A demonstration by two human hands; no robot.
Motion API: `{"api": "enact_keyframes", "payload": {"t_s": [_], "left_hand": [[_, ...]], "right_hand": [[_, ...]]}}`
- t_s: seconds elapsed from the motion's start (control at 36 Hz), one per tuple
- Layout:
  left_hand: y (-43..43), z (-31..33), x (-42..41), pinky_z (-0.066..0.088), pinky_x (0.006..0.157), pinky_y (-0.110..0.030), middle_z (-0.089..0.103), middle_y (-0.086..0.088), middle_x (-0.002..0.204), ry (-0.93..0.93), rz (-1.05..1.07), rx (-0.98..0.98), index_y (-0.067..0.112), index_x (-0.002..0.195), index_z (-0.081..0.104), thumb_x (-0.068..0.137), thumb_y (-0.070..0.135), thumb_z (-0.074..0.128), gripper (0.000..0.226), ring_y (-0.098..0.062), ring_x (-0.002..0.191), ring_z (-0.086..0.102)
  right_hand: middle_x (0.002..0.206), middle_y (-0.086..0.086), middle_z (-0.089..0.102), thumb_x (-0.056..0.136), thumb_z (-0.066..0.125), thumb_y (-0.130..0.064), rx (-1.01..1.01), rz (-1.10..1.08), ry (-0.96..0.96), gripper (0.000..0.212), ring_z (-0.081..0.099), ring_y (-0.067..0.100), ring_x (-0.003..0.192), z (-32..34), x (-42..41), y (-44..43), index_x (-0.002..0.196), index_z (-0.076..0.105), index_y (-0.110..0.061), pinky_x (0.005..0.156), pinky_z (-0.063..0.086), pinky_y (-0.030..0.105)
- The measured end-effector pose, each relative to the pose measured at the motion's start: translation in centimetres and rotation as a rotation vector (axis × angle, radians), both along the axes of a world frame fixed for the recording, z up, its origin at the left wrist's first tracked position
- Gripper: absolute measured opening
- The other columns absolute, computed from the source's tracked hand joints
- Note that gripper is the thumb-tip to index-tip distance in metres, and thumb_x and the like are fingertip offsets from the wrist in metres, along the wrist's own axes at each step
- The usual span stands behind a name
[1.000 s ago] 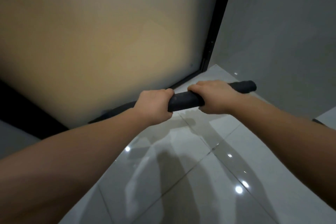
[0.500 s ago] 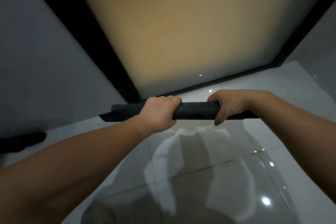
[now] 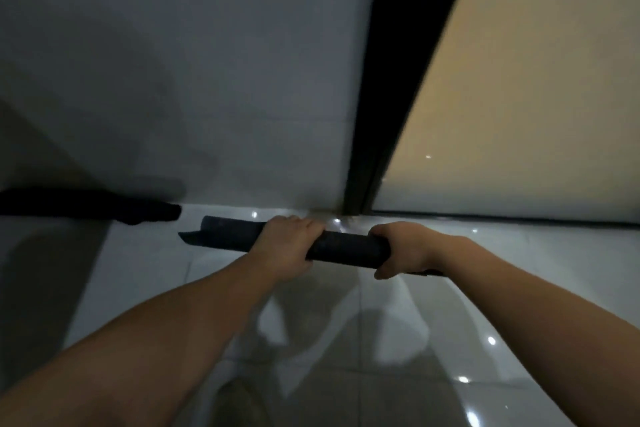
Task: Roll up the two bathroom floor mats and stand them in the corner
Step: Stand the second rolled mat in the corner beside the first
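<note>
A dark rolled-up floor mat (image 3: 346, 248) is held level above the glossy floor, its loose flap showing at the left end. My left hand (image 3: 289, 246) grips the roll left of its middle. My right hand (image 3: 403, 248) grips it toward the right end, which my wrist hides. A second dark mat (image 3: 86, 206) lies along the foot of the grey wall at the far left, blurred, so I cannot tell whether it is rolled.
A grey wall (image 3: 190, 80) meets a black door frame (image 3: 391, 97) and a frosted amber glass panel (image 3: 519, 97) in a corner just beyond my hands. White glossy floor tiles (image 3: 381, 340) reflect my arms.
The view has swung left: the glass panel slid to the right and the grey wall, the corner and the second mat came into view. Both hands have kept their grip on the roll.
</note>
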State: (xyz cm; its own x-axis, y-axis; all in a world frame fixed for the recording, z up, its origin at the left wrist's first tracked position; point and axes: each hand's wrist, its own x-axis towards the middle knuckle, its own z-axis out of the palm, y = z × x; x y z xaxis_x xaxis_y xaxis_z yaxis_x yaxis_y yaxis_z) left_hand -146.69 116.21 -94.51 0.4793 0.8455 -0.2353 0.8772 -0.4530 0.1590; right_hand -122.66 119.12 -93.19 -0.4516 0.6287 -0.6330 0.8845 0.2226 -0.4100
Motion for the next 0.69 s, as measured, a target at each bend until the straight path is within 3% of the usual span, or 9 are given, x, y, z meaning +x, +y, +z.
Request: {"api": "enact_keyframes", "payload": {"t_s": [0.11,0.25,0.31,0.39,0.47,0.56,0.64,0.69], "left_hand": [[0.5,-2.7,-4.3,0.042,0.079,-0.036,0.062,0.003,0.103,0.139,0.062,0.039,0.025,0.109,0.050,0.074,0.034,0.060,0.037,-0.021,0.090,0.058],[-1.6,-5.1,-8.5,0.038,0.085,-0.036,0.062,0.005,0.095,0.140,0.206,0.029,0.028,0.103,0.053,0.070,0.035,0.062,0.035,-0.020,0.088,0.057],[-2.9,-5.2,-9.7,0.027,0.098,-0.042,0.061,0.001,0.099,0.151,0.310,0.073,0.025,0.101,0.054,0.068,0.028,0.061,0.035,-0.024,0.097,0.054],[-4.7,-4.4,-11.5,0.005,0.110,-0.050,0.049,-0.009,0.127,0.148,0.550,0.184,0.019,0.117,0.051,0.067,0.016,0.063,0.052,-0.029,0.123,0.037],[-6.4,-2.6,-12.5,0.009,0.113,-0.046,0.042,-0.014,0.136,-0.025,0.808,0.248,0.012,0.127,0.046,0.063,0.010,0.062,0.067,-0.031,0.128,0.031],[-7.9,-0.8,-13.8,0.029,0.106,-0.039,0.046,-0.012,0.130,-0.232,1.117,0.285,0.010,0.127,0.044,0.074,0.016,0.057,0.055,-0.028,0.121,0.039],[-8.1,1.3,-15.3,0.040,0.096,-0.035,0.052,-0.012,0.127,-0.528,1.563,0.113,0.010,0.131,0.039,0.089,0.033,0.050,0.049,-0.030,0.113,0.049],[-7.6,2.0,-16.7,0.039,0.092,-0.030,0.054,-0.011,0.125,-0.708,1.746,-0.006,0.009,0.137,0.031,0.092,0.042,0.044,0.057,-0.032,0.114,0.051]], "right_hand": [[0.098,-0.005,0.061,0.060,0.078,-0.033,-0.063,0.094,0.111,0.053,0.058,0.017,0.089,-4.2,-3.9,2.0,0.106,0.053,-0.032,0.078,0.046,0.032],[0.093,-0.008,0.062,0.060,0.075,-0.030,-0.070,0.141,0.249,0.048,0.059,0.013,0.083,-8.5,-7.9,2.1,0.103,0.054,-0.036,0.069,0.043,0.027],[0.092,-0.008,0.064,0.058,0.074,-0.030,-0.073,0.130,0.290,0.046,0.060,0.014,0.083,-9.0,-9.8,1.8,0.099,0.055,-0.038,0.072,0.048,0.030],[0.087,-0.010,0.064,0.056,0.074,-0.029,-0.067,0.123,0.313,0.044,0.061,0.013,0.080,-8.8,-12.8,1.7,0.095,0.056,-0.040,0.070,0.048,0.028],[0.081,-0.012,0.063,0.060,0.074,-0.028,-0.110,0.099,0.330,0.039,0.062,0.012,0.078,-7.4,-16.0,1.4,0.094,0.057,-0.037,0.065,0.048,0.027],[0.084,-0.006,0.064,0.061,0.074,-0.028,-0.131,0.057,0.327,0.040,0.062,0.012,0.075,-5.2,-19.2,1.0,0.097,0.057,-0.032,0.063,0.049,0.027],[0.081,-0.006,0.064,0.061,0.073,-0.028,-0.165,0.017,0.339,0.041,0.062,0.009,0.069,-2.7,-22.7,0.5,0.099,0.056,-0.028,0.055,0.047,0.024],[0.084,-0.002,0.065,0.062,0.073,-0.026,-0.196,0.007,0.377,0.041,0.063,0.012,0.071,-1.6,-25.2,0.1,0.099,0.056,-0.026,0.060,0.050,0.028]]}}
